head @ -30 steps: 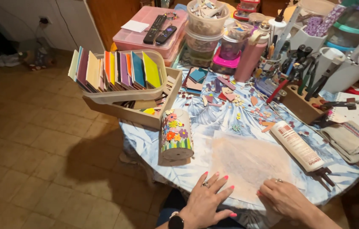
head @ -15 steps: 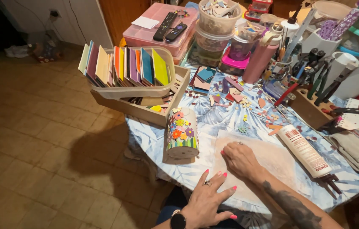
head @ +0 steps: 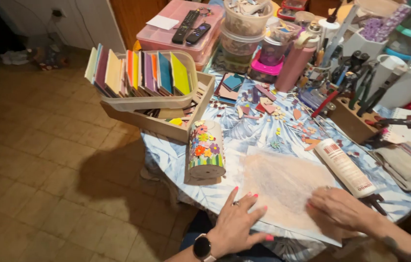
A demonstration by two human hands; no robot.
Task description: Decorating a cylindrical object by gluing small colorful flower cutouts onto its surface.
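Note:
My left hand (head: 237, 221) lies flat with fingers spread on the near left corner of a pale sheet of paper (head: 283, 187) spread over the blue leaf-print tablecloth (head: 249, 131). A dark watch sits on that wrist. My right hand (head: 336, 208) rests palm down on the sheet's near right part, beside a white tube (head: 344, 167). Neither hand holds anything. Just left of the sheet lies a cylinder covered in colourful mosaic flowers (head: 205, 150).
A clear tub of coloured tiles (head: 142, 77) sits on a wooden tray (head: 166, 123) at the table's left edge. Loose tile pieces (head: 268, 104), stacked tubs (head: 244, 29), a pink box with remotes (head: 181, 29), pliers (head: 356, 80) and cloths (head: 404, 162) crowd the back and right. Tiled floor lies left.
My right hand has slid from the sheet's far middle back to its near right part. The left hand has stayed on the near left corner. The view has shifted slightly.

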